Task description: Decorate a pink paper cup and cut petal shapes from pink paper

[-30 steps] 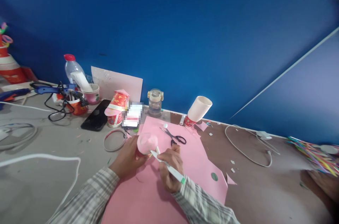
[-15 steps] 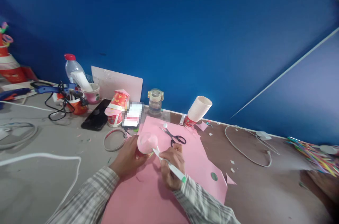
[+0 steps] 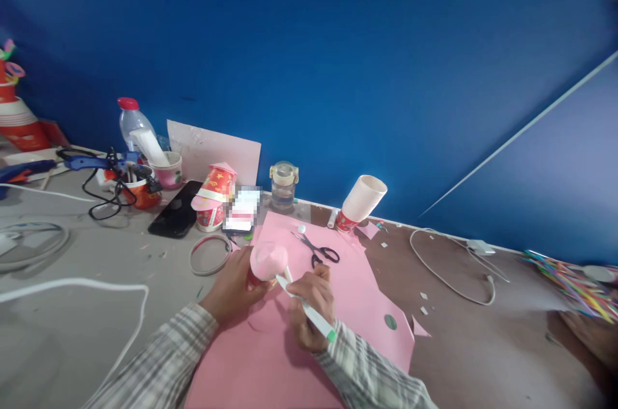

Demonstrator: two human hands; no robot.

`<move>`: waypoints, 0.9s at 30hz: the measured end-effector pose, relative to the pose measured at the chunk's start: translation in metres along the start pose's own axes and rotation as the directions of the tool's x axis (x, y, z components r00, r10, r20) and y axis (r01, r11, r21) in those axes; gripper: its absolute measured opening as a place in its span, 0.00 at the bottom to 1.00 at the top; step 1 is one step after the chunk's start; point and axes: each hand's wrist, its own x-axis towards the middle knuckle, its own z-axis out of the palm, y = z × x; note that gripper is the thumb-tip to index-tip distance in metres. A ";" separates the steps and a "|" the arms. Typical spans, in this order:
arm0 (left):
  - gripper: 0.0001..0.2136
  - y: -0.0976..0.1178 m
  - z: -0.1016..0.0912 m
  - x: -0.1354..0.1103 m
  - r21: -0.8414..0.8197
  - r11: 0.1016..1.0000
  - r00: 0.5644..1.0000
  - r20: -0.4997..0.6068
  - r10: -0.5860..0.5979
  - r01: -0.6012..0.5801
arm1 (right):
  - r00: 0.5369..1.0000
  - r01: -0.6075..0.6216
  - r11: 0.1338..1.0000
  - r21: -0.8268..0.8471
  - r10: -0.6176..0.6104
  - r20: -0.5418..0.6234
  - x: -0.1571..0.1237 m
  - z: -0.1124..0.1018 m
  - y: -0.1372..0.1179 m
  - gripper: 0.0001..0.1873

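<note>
My left hand is wrapped round a red paper cup whose top is covered by a rounded pink paper piece; much of the cup is hidden. In my right hand is a white marker with a green end, its tip touching or very close to the cup's right side. Beneath both hands lies a large pink paper sheet. Black-handled scissors rest on the sheet, a little beyond my right hand.
Left of the sheet are a tape-like ring, a decorated cup stack and a black phone. Stacked paper cups lean at the back. A lidded jar stands by the wall. Another person's hand is at far right.
My right hand and the marker have shifted slightly left and downward, the tip moving along the cup's side. My left hand keeps its hold on the cup.
</note>
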 end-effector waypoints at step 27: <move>0.18 0.004 -0.001 0.003 -0.040 0.999 1.000 -0.029 0.001 -0.002 | 0.968 -0.220 0.971 0.092 0.229 -0.106 -0.005 0.007 0.004 0.16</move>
